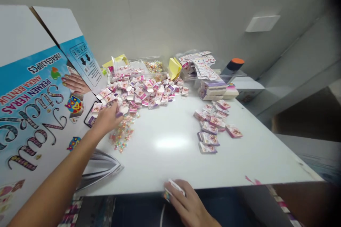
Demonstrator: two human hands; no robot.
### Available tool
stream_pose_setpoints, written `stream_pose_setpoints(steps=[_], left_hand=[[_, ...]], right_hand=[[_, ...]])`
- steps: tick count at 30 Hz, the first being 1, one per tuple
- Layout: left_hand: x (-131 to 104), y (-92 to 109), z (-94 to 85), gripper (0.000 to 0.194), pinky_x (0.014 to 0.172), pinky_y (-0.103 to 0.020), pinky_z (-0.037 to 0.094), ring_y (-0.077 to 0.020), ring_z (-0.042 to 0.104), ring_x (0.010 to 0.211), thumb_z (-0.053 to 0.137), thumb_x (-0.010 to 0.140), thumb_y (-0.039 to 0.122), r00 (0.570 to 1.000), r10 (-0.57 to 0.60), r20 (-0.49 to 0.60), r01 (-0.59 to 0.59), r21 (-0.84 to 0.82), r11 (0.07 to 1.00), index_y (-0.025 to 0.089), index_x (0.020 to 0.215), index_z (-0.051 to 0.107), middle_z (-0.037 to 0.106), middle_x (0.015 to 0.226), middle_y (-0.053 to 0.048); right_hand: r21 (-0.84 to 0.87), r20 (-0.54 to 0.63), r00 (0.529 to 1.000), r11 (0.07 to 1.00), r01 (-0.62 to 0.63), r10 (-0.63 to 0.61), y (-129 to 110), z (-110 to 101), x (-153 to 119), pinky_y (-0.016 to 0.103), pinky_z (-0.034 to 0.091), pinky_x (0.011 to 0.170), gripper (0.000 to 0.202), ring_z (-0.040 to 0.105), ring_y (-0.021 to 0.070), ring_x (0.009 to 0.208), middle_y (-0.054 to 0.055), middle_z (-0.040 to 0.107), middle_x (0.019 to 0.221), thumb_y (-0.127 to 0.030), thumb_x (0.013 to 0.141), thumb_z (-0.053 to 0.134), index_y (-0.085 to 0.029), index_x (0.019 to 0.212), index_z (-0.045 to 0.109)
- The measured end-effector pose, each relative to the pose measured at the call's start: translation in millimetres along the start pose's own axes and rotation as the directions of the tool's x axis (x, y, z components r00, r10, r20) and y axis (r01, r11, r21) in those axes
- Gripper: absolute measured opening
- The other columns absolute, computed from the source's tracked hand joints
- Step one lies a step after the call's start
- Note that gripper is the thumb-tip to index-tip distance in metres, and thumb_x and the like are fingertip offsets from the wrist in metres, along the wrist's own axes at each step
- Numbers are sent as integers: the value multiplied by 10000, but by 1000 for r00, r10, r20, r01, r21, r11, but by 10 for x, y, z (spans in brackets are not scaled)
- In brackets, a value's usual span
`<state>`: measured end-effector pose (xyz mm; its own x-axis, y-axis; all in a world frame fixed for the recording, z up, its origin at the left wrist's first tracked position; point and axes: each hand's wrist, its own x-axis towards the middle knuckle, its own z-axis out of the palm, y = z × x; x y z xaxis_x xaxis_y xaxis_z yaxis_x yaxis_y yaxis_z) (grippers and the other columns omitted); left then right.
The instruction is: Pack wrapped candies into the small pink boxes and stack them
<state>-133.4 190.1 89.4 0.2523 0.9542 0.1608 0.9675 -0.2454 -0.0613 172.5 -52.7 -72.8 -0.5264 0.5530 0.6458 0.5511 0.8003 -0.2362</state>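
At the left front of a heap of small pink-and-white cardboard boxes (140,92), my left hand (108,117) has its fingers closed on a small box (123,108) with a purple edge. Small clear packets of colourful candies (123,133) lie just below that hand. My right hand (188,202) is over the table's front edge, fingers curled round a small white thing (176,186) with a colourful patch, too blurred to name. A looser group of small boxes (211,124) lies on the right half of the white table (165,163).
A large printed carton (34,113) stands at the left, a folded paper bundle (102,166) beside it. At the back are a clear tray of candies (154,66), yellow paper (174,69), sticker sheets (204,65), stacked boxes (211,90) and a dark orange-topped cylinder (234,64).
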Motion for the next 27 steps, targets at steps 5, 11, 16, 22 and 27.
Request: stream_pose_setpoints(steps=[5,11,16,22,27], left_hand=[[-806,764,-428,279,597,-274,381,-199,572,623,541,827,354,975,-6,221,115,-485,867,230,1038,408,571,728,30],[-1489,1390,-240,361,733,-299,439,-217,635,818,488,911,365,911,132,391,202,-701,684,217,1235,427,638,883,-33],[-1498,1693,112,162,672,-287,398,-240,637,826,592,835,282,843,239,483,207,-700,684,218,928,476,672,905,-59],[-1454,1814,33,197,692,-298,377,-235,613,830,580,872,298,862,291,415,129,-736,665,210,1021,485,661,949,-67],[-1426,1715,-116,323,705,-269,383,-174,554,800,701,814,354,768,431,474,214,-824,524,221,1017,487,632,913,3]], right_hand=[[297,-300,776,828,-476,554,-46,98,-94,372,618,801,314,723,257,1005,151,720,1170,-133,945,535,-190,1254,561],[785,-54,226,182,-592,973,-23,-121,314,288,576,659,264,699,176,715,53,721,834,-397,950,586,-211,1126,519],[810,208,389,65,-583,897,-51,-544,635,251,492,626,328,579,134,653,0,636,792,-436,924,614,-236,1172,536],[629,234,590,343,-698,773,13,-780,759,254,457,687,169,556,156,818,37,588,971,-341,981,516,-231,1071,606],[540,179,675,502,-675,716,-16,-893,731,279,483,774,158,563,160,859,41,563,1001,-237,1004,457,-247,1155,503]])
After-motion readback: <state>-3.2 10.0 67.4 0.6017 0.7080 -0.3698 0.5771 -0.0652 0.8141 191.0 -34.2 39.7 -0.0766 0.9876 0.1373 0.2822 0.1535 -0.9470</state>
